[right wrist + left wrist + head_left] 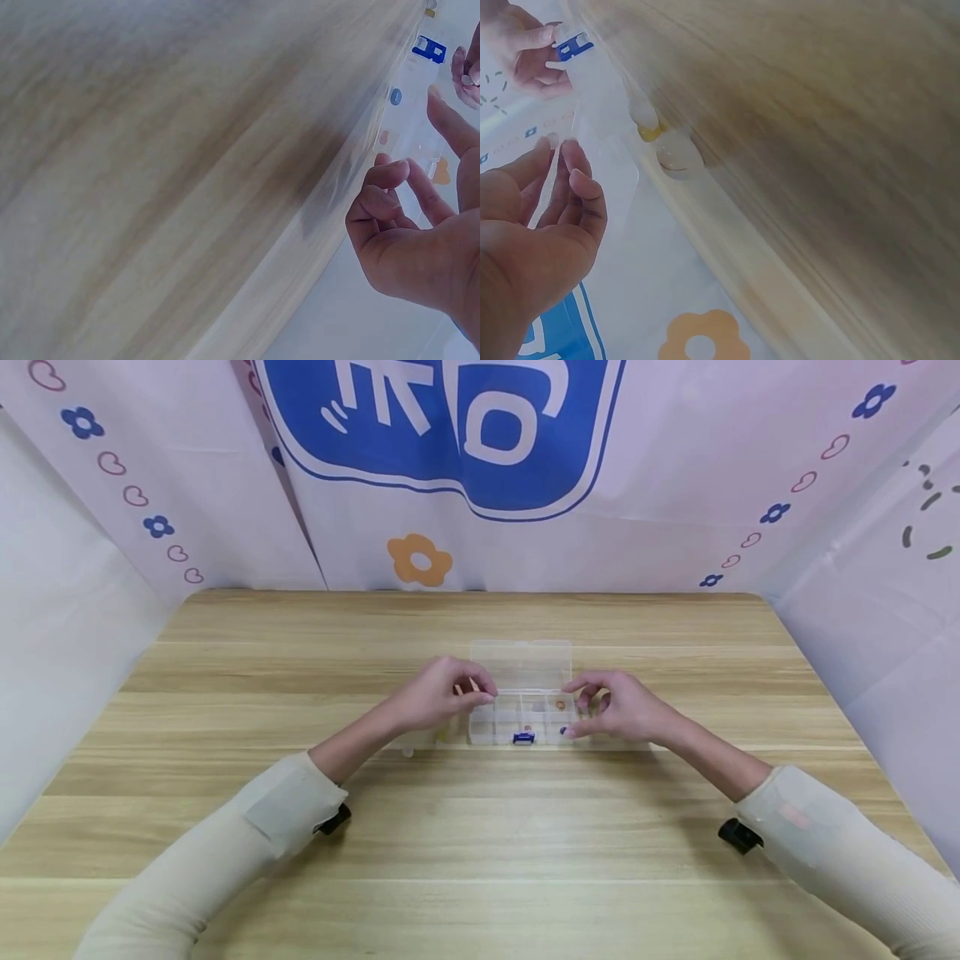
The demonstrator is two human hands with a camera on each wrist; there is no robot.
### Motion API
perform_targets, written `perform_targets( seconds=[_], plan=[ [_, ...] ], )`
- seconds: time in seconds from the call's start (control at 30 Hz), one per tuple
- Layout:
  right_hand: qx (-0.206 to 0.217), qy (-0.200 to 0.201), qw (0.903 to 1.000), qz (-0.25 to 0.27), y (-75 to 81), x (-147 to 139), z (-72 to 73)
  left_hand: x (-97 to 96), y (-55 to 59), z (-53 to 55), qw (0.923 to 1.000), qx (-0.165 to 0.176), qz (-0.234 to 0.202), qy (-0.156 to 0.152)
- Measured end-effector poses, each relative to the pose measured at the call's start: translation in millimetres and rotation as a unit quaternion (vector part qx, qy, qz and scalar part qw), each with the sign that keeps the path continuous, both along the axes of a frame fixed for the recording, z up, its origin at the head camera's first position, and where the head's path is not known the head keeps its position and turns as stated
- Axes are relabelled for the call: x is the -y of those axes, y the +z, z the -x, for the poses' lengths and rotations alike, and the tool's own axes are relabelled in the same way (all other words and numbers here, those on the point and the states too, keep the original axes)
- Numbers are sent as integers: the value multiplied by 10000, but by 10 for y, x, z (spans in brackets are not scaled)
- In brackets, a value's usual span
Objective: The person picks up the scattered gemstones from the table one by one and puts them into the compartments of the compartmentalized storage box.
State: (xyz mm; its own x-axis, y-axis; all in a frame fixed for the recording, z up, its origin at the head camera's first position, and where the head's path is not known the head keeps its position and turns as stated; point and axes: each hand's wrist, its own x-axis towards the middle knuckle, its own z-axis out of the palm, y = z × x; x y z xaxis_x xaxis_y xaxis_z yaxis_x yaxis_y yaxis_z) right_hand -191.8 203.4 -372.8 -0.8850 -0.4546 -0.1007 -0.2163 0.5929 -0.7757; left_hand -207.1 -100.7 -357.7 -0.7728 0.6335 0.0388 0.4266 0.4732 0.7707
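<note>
A clear compartment box [483, 729] lies on the table with its lid [521, 662] folded back. My left hand [447, 692] is at the box's left side, thumb and forefinger tips close together near the rear left compartment. Whether they pinch a small clear thing or the box wall I cannot tell. At the right end, my right hand [624, 703] holds the box with thumb at the front and forefinger near the hinge. A blue piece [523, 738] sits at the box's front edge. Inside the right compartments are a small orange piece [560, 704] and a small blue piece [563, 731].
Left of the box, a clear rounded piece [681, 155] and a yellowish one [649, 132] lie on the wooden table [480, 852]. White printed cloth [645, 543] hangs behind the table and along both sides.
</note>
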Motion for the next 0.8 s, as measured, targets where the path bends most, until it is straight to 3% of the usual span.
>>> perform_targets(
  seconds=[0.8],
  plan=[
    [167, -36, 9998, -87, 26, 4, 14, -138, -35, 67, 9996, 46, 247, 107]
  ],
)
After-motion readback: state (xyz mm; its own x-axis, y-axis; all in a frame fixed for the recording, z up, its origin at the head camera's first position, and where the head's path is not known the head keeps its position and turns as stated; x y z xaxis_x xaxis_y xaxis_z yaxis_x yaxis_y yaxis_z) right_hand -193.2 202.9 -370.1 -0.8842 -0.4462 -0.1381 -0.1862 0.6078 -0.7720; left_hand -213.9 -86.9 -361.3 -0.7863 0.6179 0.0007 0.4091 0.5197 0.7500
